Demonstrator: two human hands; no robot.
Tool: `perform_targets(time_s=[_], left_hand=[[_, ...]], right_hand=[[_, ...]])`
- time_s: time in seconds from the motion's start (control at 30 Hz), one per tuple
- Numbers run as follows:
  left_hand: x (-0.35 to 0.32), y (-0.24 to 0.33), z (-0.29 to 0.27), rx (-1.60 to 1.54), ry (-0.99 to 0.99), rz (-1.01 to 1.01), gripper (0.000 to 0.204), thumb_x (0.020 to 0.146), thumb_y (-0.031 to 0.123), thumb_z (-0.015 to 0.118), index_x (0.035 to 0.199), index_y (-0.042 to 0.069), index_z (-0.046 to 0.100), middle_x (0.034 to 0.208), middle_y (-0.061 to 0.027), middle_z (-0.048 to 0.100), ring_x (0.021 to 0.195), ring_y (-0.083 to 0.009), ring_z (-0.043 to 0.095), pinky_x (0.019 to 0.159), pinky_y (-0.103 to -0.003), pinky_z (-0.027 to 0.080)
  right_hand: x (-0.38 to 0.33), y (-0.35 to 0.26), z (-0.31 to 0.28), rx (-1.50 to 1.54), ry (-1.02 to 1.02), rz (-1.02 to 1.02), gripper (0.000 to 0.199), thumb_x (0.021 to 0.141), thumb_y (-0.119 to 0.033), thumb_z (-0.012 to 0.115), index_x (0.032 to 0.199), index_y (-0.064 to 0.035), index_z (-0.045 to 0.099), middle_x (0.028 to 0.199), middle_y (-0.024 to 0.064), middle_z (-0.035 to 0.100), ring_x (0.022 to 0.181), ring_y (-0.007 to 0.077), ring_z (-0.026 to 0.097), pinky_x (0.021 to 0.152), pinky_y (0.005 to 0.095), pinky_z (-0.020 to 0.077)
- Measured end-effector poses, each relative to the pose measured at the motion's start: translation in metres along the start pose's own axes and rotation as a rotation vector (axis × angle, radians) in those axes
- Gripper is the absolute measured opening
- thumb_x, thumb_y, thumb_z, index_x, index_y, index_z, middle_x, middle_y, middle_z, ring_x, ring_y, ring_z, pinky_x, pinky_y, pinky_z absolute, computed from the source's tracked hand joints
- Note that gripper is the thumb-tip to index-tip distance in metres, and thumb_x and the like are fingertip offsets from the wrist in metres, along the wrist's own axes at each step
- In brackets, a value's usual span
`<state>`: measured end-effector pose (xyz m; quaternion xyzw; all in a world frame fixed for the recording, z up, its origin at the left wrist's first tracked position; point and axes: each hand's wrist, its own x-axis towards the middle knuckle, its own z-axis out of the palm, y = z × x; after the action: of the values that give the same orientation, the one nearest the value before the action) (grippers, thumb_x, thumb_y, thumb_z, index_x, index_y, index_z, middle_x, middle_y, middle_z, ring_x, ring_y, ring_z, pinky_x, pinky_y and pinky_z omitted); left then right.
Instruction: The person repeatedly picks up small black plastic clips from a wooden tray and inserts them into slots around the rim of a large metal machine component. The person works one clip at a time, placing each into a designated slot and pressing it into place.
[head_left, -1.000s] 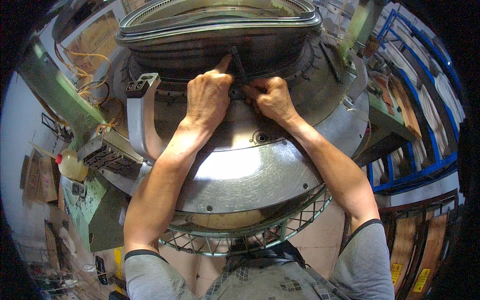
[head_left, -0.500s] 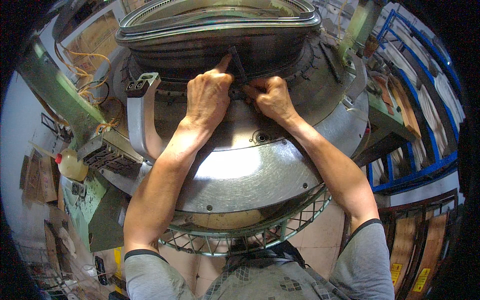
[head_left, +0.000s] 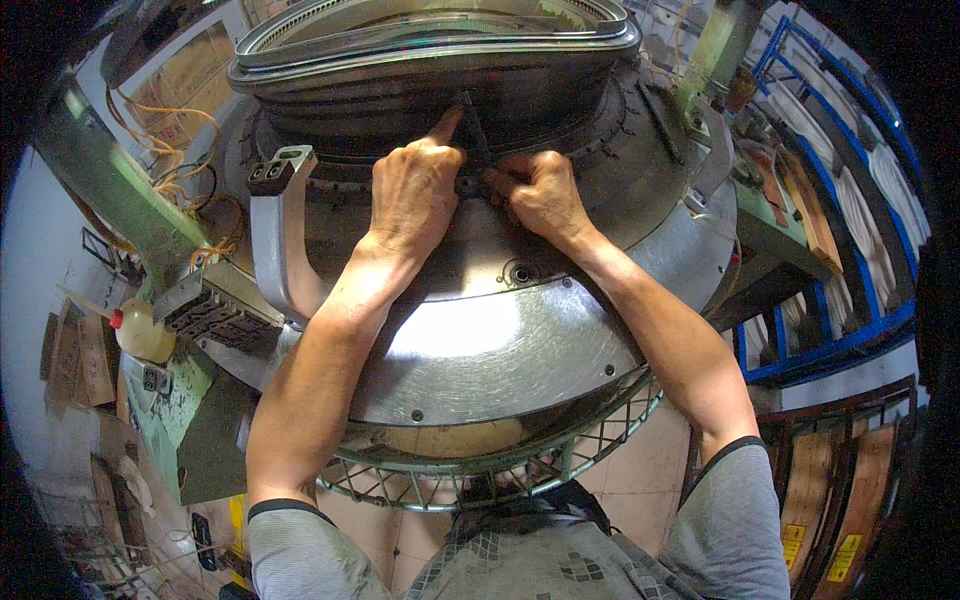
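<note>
A dark, narrow strip (head_left: 476, 128) leans against the dark drum wall (head_left: 350, 112) of a large round metal machine. My left hand (head_left: 415, 195) is at its left side: the index finger stretches up along the strip's edge, and the other fingers are folded near its lower end. The left thumb is hidden. Close on the other side, my right hand (head_left: 545, 195) is closed in a pinch at the foot of the strip, thumb and index finger together. What lies between those fingertips is too dark to make out. Both hands rest just above the machine's shiny, sloping metal ring (head_left: 470, 350).
A grey metal bracket (head_left: 280, 230) rises beside my left forearm. Green posts (head_left: 125, 175) flank the machine, with loose orange cables (head_left: 185, 165) at the left one. A pale jug with a red cap (head_left: 147, 332) stands left. Blue racks (head_left: 840, 345) hold white bundles at right.
Both hands keep nearly the same places and grips. The strip looks slightly more upright, and the drum and bracket appear shifted a little to the left.
</note>
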<state>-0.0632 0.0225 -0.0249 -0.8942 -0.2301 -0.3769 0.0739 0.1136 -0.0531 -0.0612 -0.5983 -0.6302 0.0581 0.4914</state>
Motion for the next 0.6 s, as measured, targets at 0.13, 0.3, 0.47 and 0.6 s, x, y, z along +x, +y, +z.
perform_targets(time_s=[0.13, 0.3, 0.47, 0.6], left_hand=[[-0.0001, 0.0005, 0.0009, 0.04, -0.017, -0.005, 0.011, 0.072, -0.004, 0.063, 0.073, 0.005, 0.07, 0.128, -0.0163, 0.066, 0.085, -0.0344, 0.073, 0.07, -0.043, 0.062], [-0.0004, -0.0013, 0.0018, -0.029, -0.001, 0.01, 0.019, 0.067, -0.007, 0.062, 0.08, 0.003, 0.072, 0.104, -0.0197, 0.071, 0.083, -0.04, 0.07, 0.073, -0.049, 0.059], [-0.0004, -0.0002, 0.0023, 0.046, -0.033, -0.001, 0.009, 0.072, -0.003, 0.064, 0.072, 0.003, 0.07, 0.134, -0.0172, 0.062, 0.084, -0.0354, 0.074, 0.069, -0.043, 0.062], [-0.0003, -0.0005, 0.0016, 0.032, -0.05, 0.0, 0.012, 0.069, -0.004, 0.064, 0.075, 0.003, 0.071, 0.117, -0.0187, 0.064, 0.084, -0.0369, 0.072, 0.07, -0.045, 0.061]], right_hand=[[0.0007, 0.0001, 0.0005, 0.017, -0.002, -0.006, 0.014, 0.089, -0.011, 0.069, 0.089, 0.0006, 0.076, 0.068, 0.0067, 0.072, 0.058, 0.0092, 0.06, 0.053, 0.0297, 0.0487], [0.0003, -0.0007, 0.0, 0.015, -0.019, 0.034, 0.014, 0.09, -0.011, 0.069, 0.091, 0.0007, 0.076, 0.07, 0.007, 0.072, 0.058, 0.0094, 0.06, 0.053, 0.0297, 0.0486], [-0.0005, -0.0031, -0.0005, 0.037, 0.003, -0.013, 0.015, 0.09, -0.012, 0.069, 0.091, 0.0009, 0.076, 0.07, 0.0075, 0.072, 0.058, 0.0093, 0.059, 0.053, 0.0293, 0.048], [-0.0003, -0.0023, -0.0007, -0.006, -0.006, 0.015, 0.015, 0.089, -0.012, 0.07, 0.092, 0.001, 0.076, 0.071, 0.0093, 0.073, 0.06, 0.0095, 0.06, 0.056, 0.0299, 0.0491]])
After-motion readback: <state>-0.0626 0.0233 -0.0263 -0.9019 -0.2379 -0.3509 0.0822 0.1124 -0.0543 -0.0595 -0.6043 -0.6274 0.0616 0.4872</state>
